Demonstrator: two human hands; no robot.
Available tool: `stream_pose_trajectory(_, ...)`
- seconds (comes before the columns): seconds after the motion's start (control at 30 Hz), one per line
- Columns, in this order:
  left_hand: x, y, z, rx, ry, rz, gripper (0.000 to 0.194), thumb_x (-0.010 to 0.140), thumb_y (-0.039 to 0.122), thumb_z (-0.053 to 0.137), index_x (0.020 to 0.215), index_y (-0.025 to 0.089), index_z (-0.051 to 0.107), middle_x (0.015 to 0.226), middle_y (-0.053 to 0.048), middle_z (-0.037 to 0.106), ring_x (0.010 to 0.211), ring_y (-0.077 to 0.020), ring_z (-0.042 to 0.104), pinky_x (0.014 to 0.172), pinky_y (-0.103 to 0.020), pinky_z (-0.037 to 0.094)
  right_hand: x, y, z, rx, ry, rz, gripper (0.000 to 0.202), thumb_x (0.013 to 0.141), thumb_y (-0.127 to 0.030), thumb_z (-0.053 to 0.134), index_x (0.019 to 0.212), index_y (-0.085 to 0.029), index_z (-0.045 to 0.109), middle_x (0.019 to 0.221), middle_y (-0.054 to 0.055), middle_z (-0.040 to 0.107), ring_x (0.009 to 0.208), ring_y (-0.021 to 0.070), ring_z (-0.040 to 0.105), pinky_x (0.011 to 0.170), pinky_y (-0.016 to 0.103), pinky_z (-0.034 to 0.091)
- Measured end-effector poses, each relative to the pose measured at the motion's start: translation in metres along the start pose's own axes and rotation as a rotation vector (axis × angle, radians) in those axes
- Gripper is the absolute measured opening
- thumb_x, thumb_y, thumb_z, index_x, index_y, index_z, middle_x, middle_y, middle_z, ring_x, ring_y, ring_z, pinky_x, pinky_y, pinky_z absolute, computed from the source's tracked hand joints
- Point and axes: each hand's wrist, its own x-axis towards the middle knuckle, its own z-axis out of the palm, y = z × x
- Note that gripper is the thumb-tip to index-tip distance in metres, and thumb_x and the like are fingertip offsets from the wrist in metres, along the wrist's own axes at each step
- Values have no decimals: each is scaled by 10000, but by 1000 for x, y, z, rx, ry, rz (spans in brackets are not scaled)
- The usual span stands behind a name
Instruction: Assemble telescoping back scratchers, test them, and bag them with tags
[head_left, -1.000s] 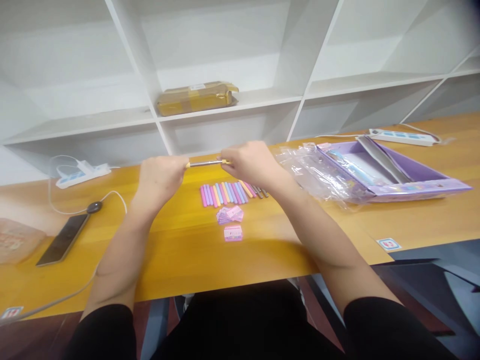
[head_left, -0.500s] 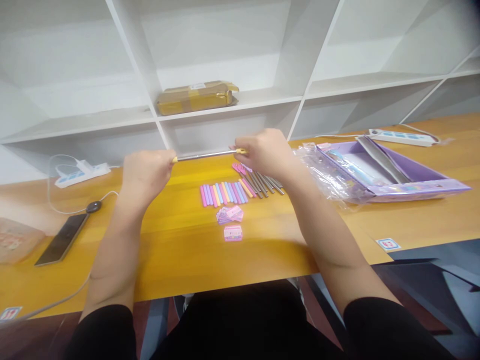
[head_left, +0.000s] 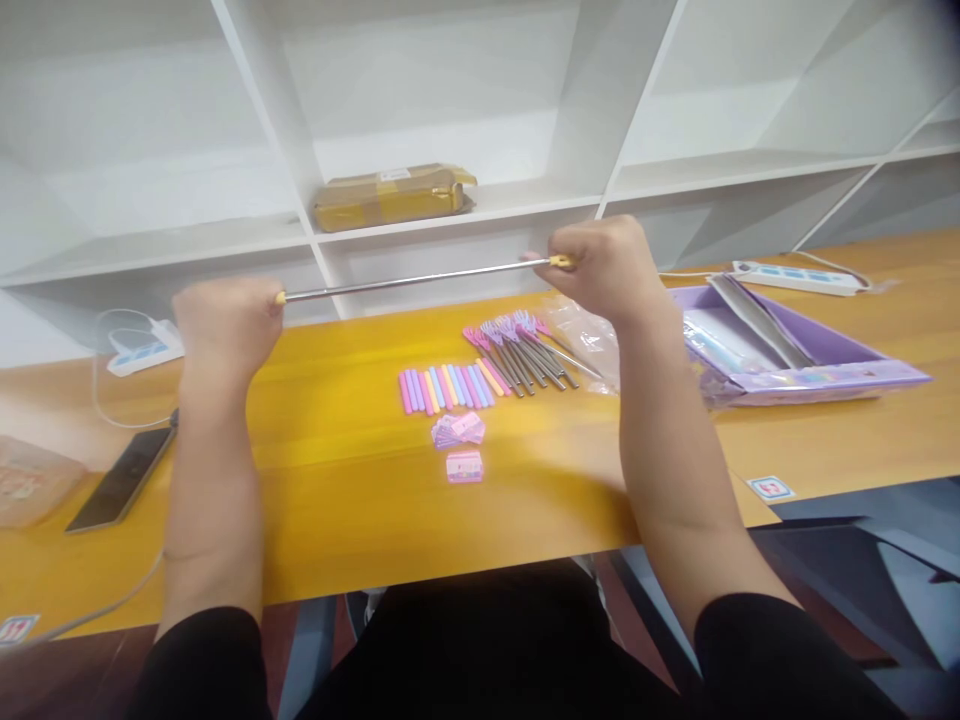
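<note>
Left hand [head_left: 229,325] and right hand [head_left: 604,262] have parted, clenching the rod [head_left: 420,280] by its ends beyond the sticks [head_left: 447,388]; pulling straight should prevent bending.

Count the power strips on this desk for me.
2: the left power strip, partly hidden by the left hand; the right power strip, behind the purple box. Others could be hidden.
</note>
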Motion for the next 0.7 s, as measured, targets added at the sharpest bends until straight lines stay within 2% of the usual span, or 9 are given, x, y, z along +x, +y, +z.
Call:
stream_pose_trajectory(0.1, 4, -6, 2, -36, 33, -20, 426, 985, 124, 536, 616, 214, 344, 628, 10, 274, 639, -183, 238, 681, -384, 198, -3, 17, 1, 30, 28, 17, 568, 1124, -482, 572, 721, -283, 224, 689, -2, 331, 714, 211, 257, 735, 376, 266)
stream_pose_trajectory(0.23, 5, -23, 4, -120, 101, -12, 515, 1102, 272, 481, 623, 219, 299, 648, 1, 250, 678, -196, 223, 677, -386, 172, -7, 32, 1, 62, 51, 101, 504, 1091, -495, 475, 707, -306, 208, 698, 5, 321, 747, 229, 279, 774, 395, 280)
stream_pose_trajectory(0.4, 7, -46, 8, -146, 137, -31, 549, 1101, 347, 510, 615, 230, 281, 648, -13, 248, 714, -207, 211, 685, -393, 152, -8, 41, -6, 49, 67, 244, 469, 982, -464, 491, 638, -328, 204, 672, -3, 303, 754, 221, 247, 790, 401, 294)
stream_pose_trajectory(0.5, 7, -43, 9, -168, 125, -32, 555, 1107, 364, 507, 617, 233, 279, 655, -17, 250, 731, -209, 210, 698, -399, 153, -8, 42, -9, 81, 69, 252, 411, 900, -359, 553, 631, -327, 245, 675, -8, 325, 746, 208, 264, 795, 388, 303)
stream_pose_trajectory(0.6, 7, -36, 8, -197, 93, -48, 555, 1107, 380, 495, 616, 230, 282, 670, -20, 252, 732, -210, 203, 707, -403, 155, -8, 44, -12, 94, 76, 222, 332, 816, -240, 579, 643, -315, 307, 686, -3, 386, 738, 191, 340, 795, 370, 308)
stream_pose_trajectory(0.7, 8, -41, 11, -193, 87, -47, 559, 1135, 372, 467, 628, 228, 282, 680, -19, 243, 734, -211, 201, 705, -406, 147, -10, 50, -14, 43, 72, 193, 307, 824, -149, 567, 670, -296, 347, 712, 13, 467, 755, 182, 425, 787, 353, 313)
